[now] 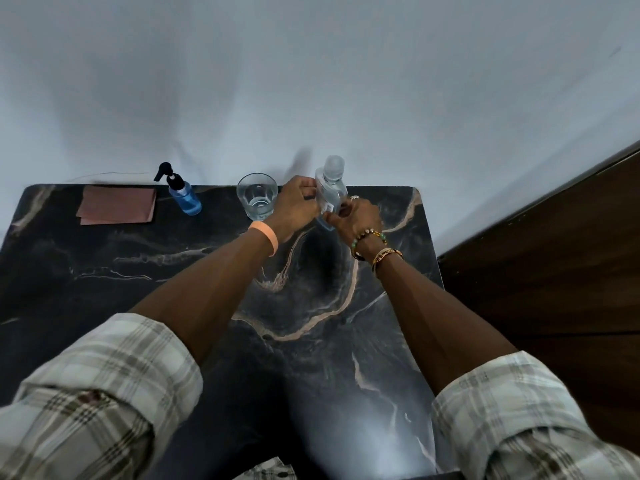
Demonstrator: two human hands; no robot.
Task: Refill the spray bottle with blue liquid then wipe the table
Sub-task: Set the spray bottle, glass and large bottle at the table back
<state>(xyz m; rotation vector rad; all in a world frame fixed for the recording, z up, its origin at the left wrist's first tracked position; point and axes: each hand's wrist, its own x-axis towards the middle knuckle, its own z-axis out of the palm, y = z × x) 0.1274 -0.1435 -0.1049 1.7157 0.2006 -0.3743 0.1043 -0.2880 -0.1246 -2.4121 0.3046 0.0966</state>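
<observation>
A clear spray bottle (pixel 330 188) with a frosted cap and a little blue liquid at its base stands at the far edge of the dark marble table (pixel 214 271). My left hand (pixel 298 202) grips its left side and my right hand (pixel 356 213) holds its lower right side. A blue-liquid bottle (pixel 185 195) with a black pump top stands further left. A pink cloth (pixel 117 205) lies folded near the far left corner.
A glass tumbler (pixel 258 195) with a little clear liquid stands just left of my left hand. A pale wall rises behind the table. Dark wooden floor (pixel 554 271) lies to the right of the table's edge.
</observation>
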